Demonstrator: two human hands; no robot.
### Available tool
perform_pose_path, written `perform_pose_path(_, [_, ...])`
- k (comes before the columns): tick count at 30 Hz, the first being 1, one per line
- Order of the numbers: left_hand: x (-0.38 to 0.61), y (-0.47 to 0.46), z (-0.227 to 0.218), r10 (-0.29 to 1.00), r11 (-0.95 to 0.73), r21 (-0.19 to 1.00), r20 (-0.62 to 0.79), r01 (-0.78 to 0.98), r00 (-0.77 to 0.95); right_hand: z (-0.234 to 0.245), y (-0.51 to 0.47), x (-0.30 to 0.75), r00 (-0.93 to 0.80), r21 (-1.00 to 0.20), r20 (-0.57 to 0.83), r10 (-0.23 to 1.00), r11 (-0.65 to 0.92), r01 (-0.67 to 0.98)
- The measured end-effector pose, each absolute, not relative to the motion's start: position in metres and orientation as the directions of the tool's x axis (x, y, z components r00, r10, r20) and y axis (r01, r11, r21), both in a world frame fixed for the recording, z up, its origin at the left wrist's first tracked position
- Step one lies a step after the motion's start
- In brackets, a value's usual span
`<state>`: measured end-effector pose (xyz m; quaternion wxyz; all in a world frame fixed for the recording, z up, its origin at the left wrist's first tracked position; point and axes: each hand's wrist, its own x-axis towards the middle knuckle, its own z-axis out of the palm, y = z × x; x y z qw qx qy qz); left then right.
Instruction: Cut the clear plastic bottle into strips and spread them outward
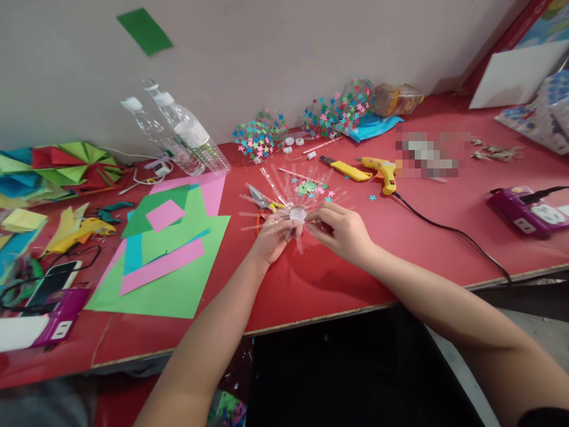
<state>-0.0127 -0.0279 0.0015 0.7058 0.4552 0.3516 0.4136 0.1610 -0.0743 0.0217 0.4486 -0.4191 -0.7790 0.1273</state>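
Between my hands is a clear plastic bottle top [297,214], cut into thin strips that fan out all round its whitish round centre. My left hand [274,236] is closed on it at the centre, thumb and fingers pressed together. The fingers of my right hand [340,228] are bent close together at the strips on the right side; whether they pinch one is hard to make out. Just behind the strips lie small coloured paper stars [309,188]. Scissors or pliers [262,200] with orange and yellow handles lie partly under the strips.
A yellow cutter [349,171] and yellow glue gun [383,172] with a trailing cord lie to the right. Star-covered clear balls [255,139] and plastic bottles [189,127] stand along the wall. Coloured paper sheets [178,287] lie left; a purple power strip [527,210] sits right.
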Motion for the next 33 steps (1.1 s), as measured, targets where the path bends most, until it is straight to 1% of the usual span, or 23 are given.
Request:
perform_pose_path(5, [-0.013, -0.028, 0.001, 0.919, 0.267, 0.908, -0.14, -0.322, 0.367, 0.019, -0.073, 0.161, -0.281, -0.561, 0.548, 0.788, 0.596, 0.575])
perform_pose_path(13, [-0.01, -0.03, 0.002, 0.932, 0.279, 0.908, -0.179, -0.311, 0.314, 0.014, -0.069, 0.16, -0.337, -0.58, 0.4, 0.852, 0.52, 0.627])
perform_pose_path(15, [-0.011, -0.03, 0.001, 0.93, 0.271, 0.914, -0.168, -0.301, 0.327, 0.015, -0.069, 0.16, -0.347, -0.581, 0.366, 0.864, 0.503, 0.64])
perform_pose_path(17, [-0.012, -0.029, 0.001, 0.925, 0.245, 0.924, -0.132, -0.294, 0.355, 0.017, -0.069, 0.16, -0.348, -0.587, 0.36, 0.866, 0.5, 0.637])
perform_pose_path(19, [-0.013, -0.027, 0.002, 0.924, 0.213, 0.932, -0.095, -0.293, 0.371, 0.018, -0.07, 0.161, -0.329, -0.6, 0.406, 0.853, 0.52, 0.608])
perform_pose_path(21, [-0.014, -0.026, 0.003, 0.93, 0.186, 0.937, -0.07, -0.297, 0.36, 0.018, -0.071, 0.161, -0.281, -0.607, 0.484, 0.829, 0.55, 0.574])
perform_pose_path(25, [-0.014, -0.026, 0.0, 0.923, 0.166, 0.943, -0.046, -0.287, 0.383, 0.017, -0.072, 0.161, -0.214, -0.562, 0.611, 0.762, 0.608, 0.561])
perform_pose_path(29, [-0.014, -0.025, -0.003, 0.92, 0.15, 0.945, -0.026, -0.289, 0.391, 0.018, -0.074, 0.162, -0.208, -0.511, 0.676, 0.707, 0.653, 0.559])
perform_pose_path(33, [-0.013, -0.025, -0.001, 0.924, 0.157, 0.939, -0.03, -0.307, 0.38, 0.024, -0.077, 0.163, -0.227, -0.511, 0.708, 0.669, 0.707, 0.489])
